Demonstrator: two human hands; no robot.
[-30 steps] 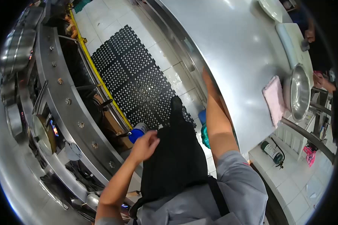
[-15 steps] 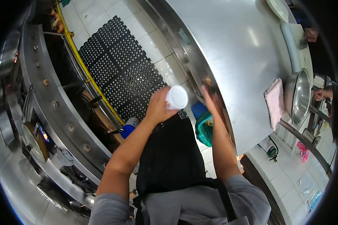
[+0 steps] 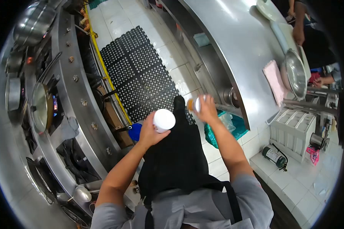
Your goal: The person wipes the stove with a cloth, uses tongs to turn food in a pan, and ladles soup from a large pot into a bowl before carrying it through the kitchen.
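My left hand (image 3: 148, 133) is wrapped round a white round tub (image 3: 164, 120), its smooth white end turned up toward me. To the right, my right hand (image 3: 208, 110) grips a small jar (image 3: 191, 105) with amber-brown and white parts, held sideways; its exact contents I cannot make out. Both are held apart, in front of my black apron (image 3: 172, 160). Below my right hand is a bin with a green plastic liner (image 3: 214, 136).
A stove (image 3: 78, 89) with a pan (image 3: 42, 103) runs along the left. On the right stands a steel table (image 3: 240, 45) bearing a pink cloth (image 3: 274, 81) and a metal bowl (image 3: 295, 74). A black mat (image 3: 139, 72) covers floor tiles. Other people's hands (image 3: 299, 35) show at far right.
The white tub has moved left and down with my left hand. My right hand, earlier holding nothing visible beside the table edge, now grips the small jar. The view has shifted.
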